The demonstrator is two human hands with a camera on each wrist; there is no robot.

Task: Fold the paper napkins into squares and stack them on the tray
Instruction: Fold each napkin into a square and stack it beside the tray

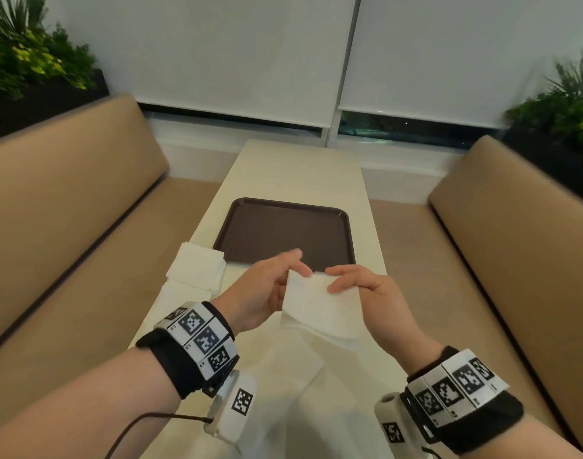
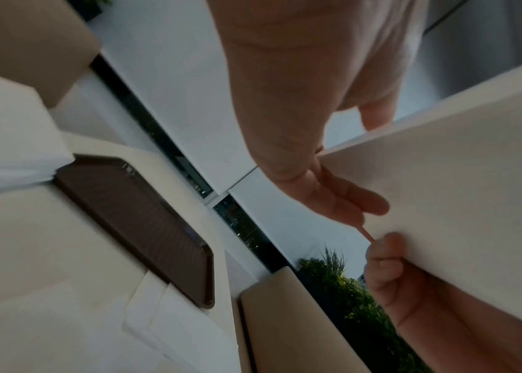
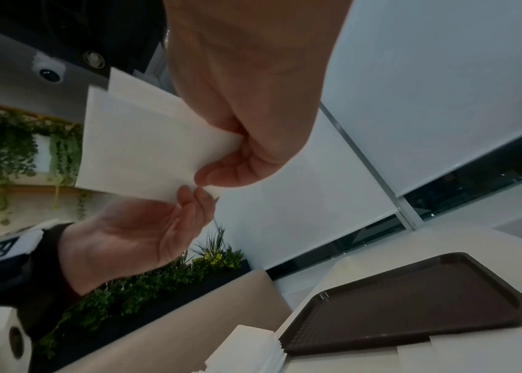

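Table (image 1: 303, 173), bare tray (image 1: 283, 226), hands pinching napkin (image 1: 320, 303)

Each forearm is bare and carries a black wrist strap (image 1: 171, 362) faced with white tiles printed in black square-code markers. A white camera housing (image 1: 232, 409) hangs under each wrist. A thin dark cable (image 1: 144, 422) leads from the left unit.

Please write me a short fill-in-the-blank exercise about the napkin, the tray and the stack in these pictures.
1. The white napkin is held above the table by ____ hands, the left hand and the right hand.
2. The brown tray holds ____ folded napkins so far.
3. The stack of napkins lies on the table at the tray's near ____ corner.

Missing words: both; no; left
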